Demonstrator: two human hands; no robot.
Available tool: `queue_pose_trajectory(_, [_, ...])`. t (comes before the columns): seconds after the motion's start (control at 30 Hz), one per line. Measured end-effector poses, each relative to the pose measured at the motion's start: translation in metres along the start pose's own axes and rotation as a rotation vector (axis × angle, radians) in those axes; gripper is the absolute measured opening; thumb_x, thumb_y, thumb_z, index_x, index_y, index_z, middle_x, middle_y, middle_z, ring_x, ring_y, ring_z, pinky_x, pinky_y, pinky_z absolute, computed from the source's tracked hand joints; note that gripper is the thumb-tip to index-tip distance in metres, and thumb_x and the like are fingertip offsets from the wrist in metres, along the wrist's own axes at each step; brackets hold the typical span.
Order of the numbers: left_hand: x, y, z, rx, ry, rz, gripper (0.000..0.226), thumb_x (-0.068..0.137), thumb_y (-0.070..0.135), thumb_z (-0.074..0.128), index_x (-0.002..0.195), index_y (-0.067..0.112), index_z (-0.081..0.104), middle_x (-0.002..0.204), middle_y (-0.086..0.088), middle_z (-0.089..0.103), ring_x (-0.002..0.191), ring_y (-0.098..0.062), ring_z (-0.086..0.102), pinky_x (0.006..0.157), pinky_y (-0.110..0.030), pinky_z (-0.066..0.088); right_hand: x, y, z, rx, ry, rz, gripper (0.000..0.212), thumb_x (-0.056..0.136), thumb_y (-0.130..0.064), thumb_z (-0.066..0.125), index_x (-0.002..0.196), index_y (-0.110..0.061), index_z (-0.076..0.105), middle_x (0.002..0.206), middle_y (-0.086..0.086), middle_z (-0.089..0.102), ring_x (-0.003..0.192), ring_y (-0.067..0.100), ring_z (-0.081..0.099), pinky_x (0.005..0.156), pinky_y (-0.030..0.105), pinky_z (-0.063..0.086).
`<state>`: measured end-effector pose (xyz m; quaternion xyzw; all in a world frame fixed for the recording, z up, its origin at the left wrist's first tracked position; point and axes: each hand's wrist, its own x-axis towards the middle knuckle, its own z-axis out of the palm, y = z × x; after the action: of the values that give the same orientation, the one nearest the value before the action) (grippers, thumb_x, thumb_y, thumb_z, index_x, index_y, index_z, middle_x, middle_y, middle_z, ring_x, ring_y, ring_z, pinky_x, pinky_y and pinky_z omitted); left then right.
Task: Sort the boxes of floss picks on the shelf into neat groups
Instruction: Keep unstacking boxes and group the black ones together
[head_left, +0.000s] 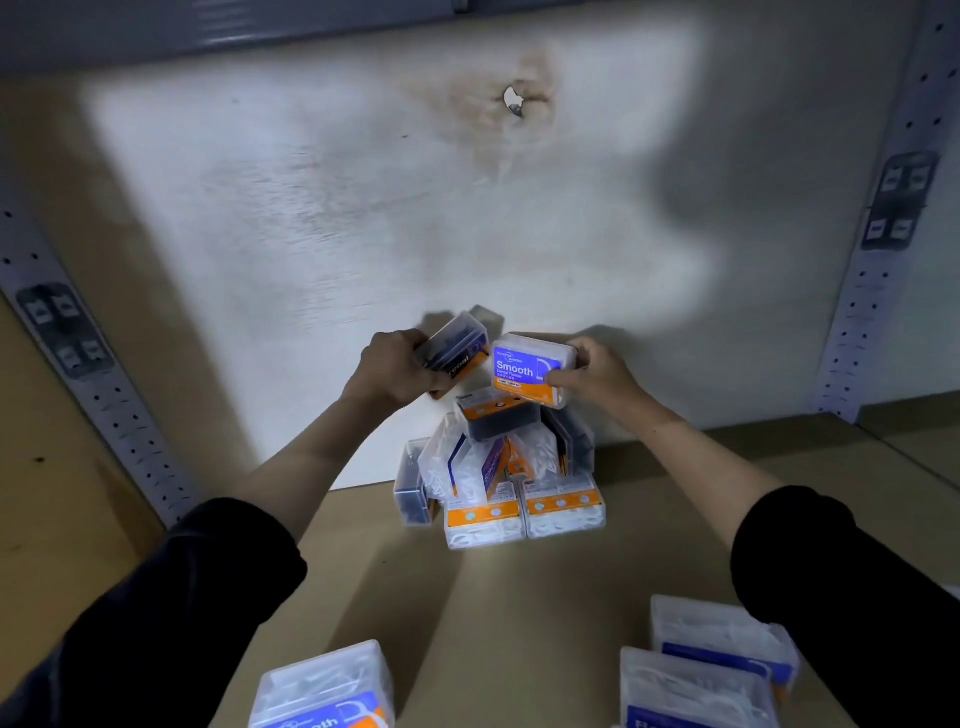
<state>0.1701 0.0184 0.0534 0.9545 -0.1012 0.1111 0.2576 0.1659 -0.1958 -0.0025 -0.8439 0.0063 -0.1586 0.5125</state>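
Floss pick boxes (501, 470) heaped in jumble on shelf (519, 597), just below both grips, against back wall (363, 208); not yet sorted. Dark box (457, 345) clasped round its end by left hand (395, 371), held tilted above heap. Blue Smooth box (527, 369) pinched at right edge by right hand (597, 371), label facing up, likely for reading type. One kind per hand: judged destined for separate groups. Clear boxes (717, 644) laid well behind grips, nearer body

One view only: the shelf (519, 597) is being looked at from a head-worn wide-angle camera, forward and down, from close by; the back wall (363, 208) is being faced.
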Motion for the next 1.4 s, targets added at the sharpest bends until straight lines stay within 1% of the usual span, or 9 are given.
queue_pose_trajectory(0.13, [0.003, -0.005, 0.001, -0.005, -0.06, -0.016, 0.052, 0.062, 0.033, 0.064, 0.102, 0.001, 0.065, 0.094, -0.017, 0.066, 0.084, -0.029, 0.056, 0.056, -0.026, 0.037, 0.009, -0.008, -0.004, -0.136, -0.087, -0.002, 0.049, 0.079, -0.011, 0.069, 0.12, 0.0, 0.046, 0.124, 0.017, 0.059, 0.111, 0.026, 0.059, 0.064, 0.019, 0.045])
queue_pose_trajectory(0.3, [0.004, -0.013, -0.003, -0.008, -0.1, -0.052, 0.012, 0.081, 0.016, 0.065, 0.077, 0.007, 0.058, 0.071, -0.007, 0.053, 0.073, -0.019, 0.045, 0.05, -0.017, 0.03, 0.01, -0.019, 0.005, -0.352, -0.113, -0.07, 0.056, 0.076, -0.016, 0.073, 0.122, 0.0, 0.046, 0.123, 0.018, 0.056, 0.11, 0.029, 0.056, 0.065, 0.026, 0.04])
queue_pose_trajectory(0.47, [-0.001, -0.024, -0.011, 0.02, -0.13, -0.061, 0.038, 0.08, 0.013, 0.065, 0.052, 0.014, 0.04, 0.055, -0.001, 0.038, 0.052, -0.01, 0.032, 0.041, -0.012, 0.031, 0.008, -0.031, 0.012, -0.501, -0.111, -0.153, 0.051, 0.073, -0.017, 0.074, 0.116, 0.001, 0.052, 0.12, 0.02, 0.056, 0.109, 0.031, 0.053, 0.072, 0.027, 0.036])
queue_pose_trajectory(0.67, [-0.017, -0.026, -0.024, 0.024, -0.132, -0.036, 0.01, 0.079, 0.014, 0.066, 0.078, 0.009, 0.057, 0.077, -0.009, 0.052, 0.074, -0.019, 0.044, 0.05, -0.017, 0.03, -0.007, -0.05, 0.015, -0.535, -0.136, -0.082, 0.052, 0.071, -0.021, 0.075, 0.115, -0.001, 0.054, 0.12, 0.017, 0.057, 0.109, 0.029, 0.054, 0.068, 0.025, 0.036])
queue_pose_trajectory(0.83, [-0.036, -0.024, -0.04, 0.001, -0.114, -0.031, 0.012, 0.079, 0.013, 0.067, 0.089, 0.011, 0.061, 0.089, -0.008, 0.057, 0.085, -0.019, 0.048, 0.055, -0.017, 0.034, -0.029, -0.065, 0.011, -0.48, -0.182, -0.031, 0.047, 0.07, -0.022, 0.076, 0.108, -0.001, 0.06, 0.113, 0.016, 0.064, 0.102, 0.027, 0.061, 0.058, 0.024, 0.04])
queue_pose_trajectory(1.0, [-0.067, -0.022, -0.061, 0.029, -0.12, -0.048, 0.041, 0.071, 0.025, 0.069, 0.105, 0.002, 0.067, 0.092, -0.007, 0.058, 0.088, -0.019, 0.049, 0.057, -0.015, 0.035, -0.066, -0.081, 0.011, -0.475, -0.279, -0.028, 0.045, 0.067, -0.022, 0.079, 0.103, -0.002, 0.062, 0.103, 0.011, 0.065, 0.097, 0.026, 0.062, 0.069, 0.026, 0.045])
queue_pose_trajectory(1.2, [-0.111, -0.022, -0.086, 0.047, -0.13, -0.09, 0.063, 0.056, 0.036, 0.058, 0.111, 0.004, 0.066, 0.093, -0.004, 0.058, 0.091, -0.017, 0.049, 0.059, -0.01, 0.035, -0.12, -0.089, 0.028, -0.531, -0.428, -0.086, 0.031, 0.063, -0.026, 0.081, 0.084, -0.01, 0.064, 0.088, 0.009, 0.066, 0.078, 0.021, 0.059, 0.059, 0.027, 0.043])
queue_pose_trajectory(1.33, [-0.133, -0.028, -0.093, 0.063, -0.089, -0.105, 0.04, 0.076, 0.023, 0.067, 0.112, 0.003, 0.066, 0.098, -0.006, 0.061, 0.091, -0.018, 0.051, 0.063, -0.022, 0.042, -0.159, -0.09, 0.045, -0.528, -0.541, -0.085, 0.025, 0.067, -0.025, 0.08, 0.072, -0.011, 0.059, 0.074, 0.002, 0.057, 0.065, 0.013, 0.049, 0.052, 0.024, 0.032])
queue_pose_trajectory(1.4, [-0.141, -0.03, -0.094, 0.097, -0.073, -0.087, 0.035, 0.081, 0.018, 0.065, 0.113, 0.004, 0.066, 0.108, -0.01, 0.066, 0.092, -0.018, 0.05, 0.073, -0.024, 0.041, -0.177, -0.09, 0.054, -0.508, -0.588, -0.092, 0.029, 0.068, -0.024, 0.079, 0.087, -0.008, 0.063, 0.083, 0.003, 0.058, 0.073, 0.014, 0.051, 0.052, 0.022, 0.034])
